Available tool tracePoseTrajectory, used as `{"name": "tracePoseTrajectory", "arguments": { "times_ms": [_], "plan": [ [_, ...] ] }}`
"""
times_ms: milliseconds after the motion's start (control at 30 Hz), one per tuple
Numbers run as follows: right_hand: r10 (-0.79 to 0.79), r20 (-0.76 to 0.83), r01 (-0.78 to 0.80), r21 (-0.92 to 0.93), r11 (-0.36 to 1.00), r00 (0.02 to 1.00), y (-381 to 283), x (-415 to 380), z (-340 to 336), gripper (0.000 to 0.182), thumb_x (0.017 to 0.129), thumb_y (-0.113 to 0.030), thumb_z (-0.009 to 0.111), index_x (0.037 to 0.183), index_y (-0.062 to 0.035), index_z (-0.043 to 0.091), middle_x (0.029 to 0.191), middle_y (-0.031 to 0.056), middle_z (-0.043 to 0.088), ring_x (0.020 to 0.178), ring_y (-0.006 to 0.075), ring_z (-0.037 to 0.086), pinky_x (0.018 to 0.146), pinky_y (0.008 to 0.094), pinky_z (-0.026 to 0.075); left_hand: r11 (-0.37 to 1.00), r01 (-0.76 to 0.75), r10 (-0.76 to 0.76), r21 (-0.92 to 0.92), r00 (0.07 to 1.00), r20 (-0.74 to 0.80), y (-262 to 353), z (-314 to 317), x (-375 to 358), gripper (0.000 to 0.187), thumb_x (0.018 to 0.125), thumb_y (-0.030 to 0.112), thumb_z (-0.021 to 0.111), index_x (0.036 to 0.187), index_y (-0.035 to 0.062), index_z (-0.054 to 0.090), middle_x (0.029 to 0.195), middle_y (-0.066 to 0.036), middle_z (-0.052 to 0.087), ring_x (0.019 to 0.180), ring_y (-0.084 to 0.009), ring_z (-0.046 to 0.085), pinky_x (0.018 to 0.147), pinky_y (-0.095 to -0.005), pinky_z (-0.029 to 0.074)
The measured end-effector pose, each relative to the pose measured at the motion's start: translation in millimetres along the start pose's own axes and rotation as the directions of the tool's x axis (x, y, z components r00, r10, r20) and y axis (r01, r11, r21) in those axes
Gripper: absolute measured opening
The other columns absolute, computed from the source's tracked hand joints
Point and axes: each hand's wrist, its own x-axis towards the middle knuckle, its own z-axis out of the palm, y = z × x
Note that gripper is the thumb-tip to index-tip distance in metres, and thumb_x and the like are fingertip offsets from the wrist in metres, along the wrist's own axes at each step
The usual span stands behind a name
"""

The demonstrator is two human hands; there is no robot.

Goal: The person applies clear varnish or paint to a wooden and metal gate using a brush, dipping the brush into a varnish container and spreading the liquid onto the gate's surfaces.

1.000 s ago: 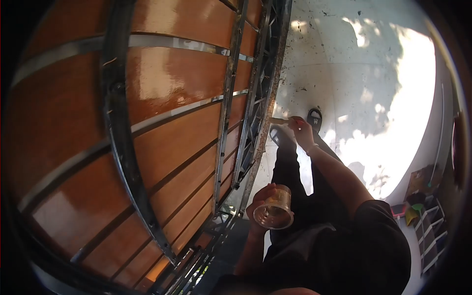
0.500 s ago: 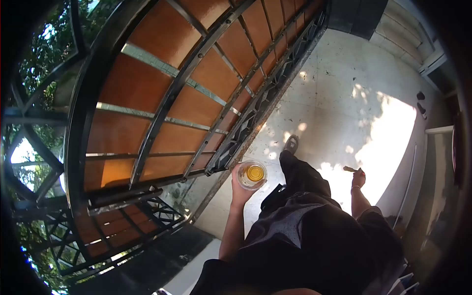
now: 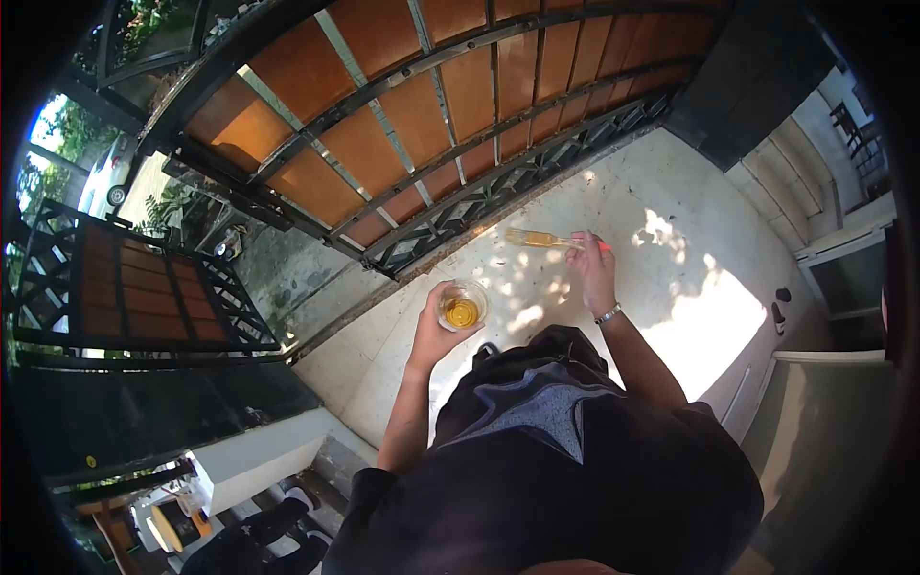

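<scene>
My left hand (image 3: 436,329) is wrapped around a clear cup (image 3: 476,293) with amber liquid (image 3: 461,311) in its bottom. In my right hand (image 3: 595,272) is a flat paintbrush (image 3: 542,239), held out level, its pale bristle end pointing left toward the gate. An orange-red tip shows beside the fingers. The brush is apart from both the cup and the gate. Beyond both hands stands a dark metal gate (image 3: 402,72) with orange-brown panels (image 3: 390,131), some of them glossy.
A second gate leaf (image 3: 144,287) with similar panels stands at left. A parked car (image 3: 113,177) shows outside. Pale steps (image 3: 781,182) lie at the far right, with dark shoes (image 3: 779,311) on the sunlit floor (image 3: 709,331). A round yellow-rimmed object (image 3: 172,525) is at lower left.
My view has turned, bringing the second gate leaf and the opening more into sight. My right hand has swung forward and left with the brush, nearer the cup. My left hand keeps the cup.
</scene>
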Motion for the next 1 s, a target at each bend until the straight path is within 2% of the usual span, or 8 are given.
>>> {"name": "tracePoseTrajectory", "arguments": {
  "times_ms": [33,100,333,467,667,767,867,1000],
  "plan": [
    [-0.005,0.019,0.005,-0.005,1.0,1.0,-3.9,-4.4,7.8,0.034,0.101,-0.03,0.051,0.102,0.0009,0.063,0.074,0.0046,0.062,0.064,0.0099,0.056,0.064,0.0233,0.046,1.0,-0.01,0.011,0.024,1.0,-0.022,2.7,0.7,-6.5,0.088,0.064,0.013,0.091,0.134,0.0017,0.039,0.12,-0.012,0.059,0.115,-0.0227,0.058,0.101,-0.0368,0.045],
    [0.061,0.255,-0.037,-0.1,0.994,0.965,-7.8,-12.2,21.5,0.033,0.101,-0.029,0.051,0.101,0.0009,0.064,0.075,0.0045,0.062,0.064,0.0096,0.056,0.064,0.0234,0.046,0.999,0.007,-0.004,0.041,0.998,-0.059,10.8,4.0,-19.1,0.089,0.064,0.013,0.09,0.135,0.0023,0.039,0.12,-0.013,0.059,0.116,-0.0231,0.057,0.102,-0.037,0.044],
    [0.101,0.342,-0.085,-0.061,0.995,0.934,-17.8,-61.3,-4.8,0.03,0.102,-0.025,0.05,0.098,0.0012,0.062,0.083,0.0042,0.063,0.066,0.0093,0.057,0.065,0.0237,0.047,0.998,0.022,-0.009,0.058,0.976,-0.216,8.2,54.8,-63.8,0.089,0.064,0.015,0.09,0.136,0.0026,0.039,0.116,-0.015,0.061,0.11,-0.0242,0.06,0.097,-0.0356,0.047],
    [-0.04,0.339,0.066,-0.065,0.996,0.94,-42.6,-80.7,-70.3,0.028,0.103,-0.022,0.047,0.099,0.0022,0.062,0.092,0.0051,0.064,0.068,0.01,0.058,0.067,0.0243,0.047,0.999,0.048,-0.047,-0.001,0.969,-0.244,18.3,112.1,-85.4,0.088,0.064,0.016,0.09,0.136,0.0027,0.04,0.117,-0.016,0.061,0.111,-0.0243,0.06,0.097,-0.0355,0.047],
    [-0.128,0.287,0.15,-0.054,0.987,0.949,-84.3,-120.6,-158.2,0.026,0.102,-0.019,0.048,0.099,0.0031,0.062,0.087,0.0058,0.062,0.07,0.0103,0.058,0.069,0.0245,0.047,0.997,0.08,-0.08,-0.005,0.988,-0.132,69.9,195.6,-108.5,0.085,0.066,0.016,0.089,0.136,0.002,0.042,0.12,-0.017,0.06,0.114,-0.025,0.059,0.099,-0.0364,0.046],
    [-0.124,0.334,0.136,-0.01,0.991,0.934,-94.6,-140.6,-183.9,0.025,0.102,-0.017,0.048,0.1,0.0036,0.061,0.085,0.0058,0.061,0.071,0.0102,0.057,0.07,0.025,0.046,0.992,0.116,-0.115,0.048,0.993,-0.019,101.7,218.8,-123.7,0.083,0.068,0.02,0.088,0.136,0.0013,0.043,0.123,-0.018,0.059,0.117,-0.0275,0.057,0.102,-0.0361,0.044],
    [-0.104,0.395,0.109,0.01,0.994,0.913,-103.4,-156.8,-205.7,0.023,0.102,-0.016,0.047,0.102,0.0037,0.06,0.088,0.0061,0.062,0.073,0.0102,0.058,0.07,0.0254,0.047,0.991,0.06,-0.059,0.122,0.998,-0.015,115.6,237.6,-143.2,0.085,0.068,0.021,0.087,0.137,0.0019,0.042,0.126,-0.017,0.058,0.119,-0.028,0.057,0.103,-0.0368,0.043],
    [-0.107,0.498,0.152,-0.049,0.987,0.86,-120.9,-174.4,-225.0,0.02,0.1,-0.012,0.049,0.102,0.0036,0.061,0.09,0.0066,0.064,0.073,0.0107,0.059,0.069,0.0264,0.048,0.989,0.123,-0.124,0.079,0.992,0.018,129.6,254.0,-162.1,0.084,0.067,0.021,0.087,0.137,0.0043,0.043,0.13,-0.016,0.057,0.123,-0.0286,0.054,0.104,-0.0369,0.042]
  ]
}}
